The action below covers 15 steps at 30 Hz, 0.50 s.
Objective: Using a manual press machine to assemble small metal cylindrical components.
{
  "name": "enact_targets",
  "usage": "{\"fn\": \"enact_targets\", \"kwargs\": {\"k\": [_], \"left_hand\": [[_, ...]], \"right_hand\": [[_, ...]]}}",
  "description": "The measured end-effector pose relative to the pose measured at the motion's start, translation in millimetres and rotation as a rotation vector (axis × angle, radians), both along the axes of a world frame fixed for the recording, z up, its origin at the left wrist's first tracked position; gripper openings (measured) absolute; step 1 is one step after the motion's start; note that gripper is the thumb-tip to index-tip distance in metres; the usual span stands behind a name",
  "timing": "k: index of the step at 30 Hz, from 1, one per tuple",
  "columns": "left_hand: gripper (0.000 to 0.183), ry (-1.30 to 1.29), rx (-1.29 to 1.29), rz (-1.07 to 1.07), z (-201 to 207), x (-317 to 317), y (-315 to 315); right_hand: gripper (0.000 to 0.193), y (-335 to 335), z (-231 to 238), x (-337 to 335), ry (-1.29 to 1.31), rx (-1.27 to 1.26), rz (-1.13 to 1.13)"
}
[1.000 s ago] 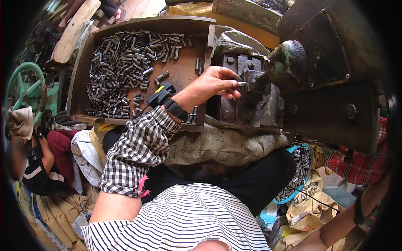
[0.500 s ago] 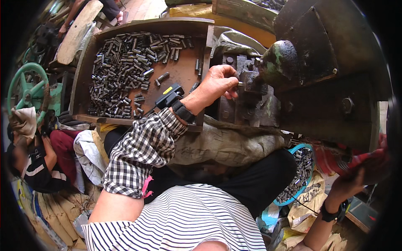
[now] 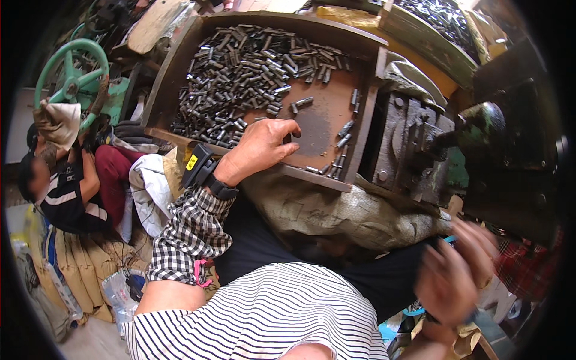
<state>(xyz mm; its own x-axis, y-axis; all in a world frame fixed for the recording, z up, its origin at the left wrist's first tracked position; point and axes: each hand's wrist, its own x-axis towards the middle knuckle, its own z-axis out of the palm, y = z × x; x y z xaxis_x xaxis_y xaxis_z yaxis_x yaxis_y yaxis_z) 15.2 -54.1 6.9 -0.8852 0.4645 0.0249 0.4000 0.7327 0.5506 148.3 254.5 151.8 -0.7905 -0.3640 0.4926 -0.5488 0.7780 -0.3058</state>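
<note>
My left hand is over the near edge of a wooden tray, its fingers loosely curled. A gap shows between thumb and forefinger, with nothing visible between them. Many short dark metal sleeves fill the tray's left and far parts; a few more lie along its right wall. My right hand is smeared by motion near the machine's lower side, so its fingers and anything in them cannot be made out. Right of the tray stands an oily metal fixture block, facing a dark machine head.
A grey cloth sack hangs below the tray over my lap. To the left, another person sits beside a green handwheel. More metal parts fill a wooden box at the far right. Red plaid cloth hangs at right.
My left hand has moved left from the fixture to the tray's near edge. My right hand has come inward from the far right. The whole view has shifted.
</note>
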Motion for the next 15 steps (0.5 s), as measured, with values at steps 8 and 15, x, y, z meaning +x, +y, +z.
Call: {"fn": "enact_targets", "kwargs": {"k": [8,15], "left_hand": [[0.023,0.038,-0.147,0.061,12.5,-4.7,-42.7],[0.024,0.037,-0.292,-0.021,-8.6,-14.7,-35.6]], "right_hand": [[0.009,-81.2,-147.7,-139.5,-0.101,0.628,0.114],[0.007,-94.8,-155.4,-151.4,-0.142,0.797,0.161]]}}
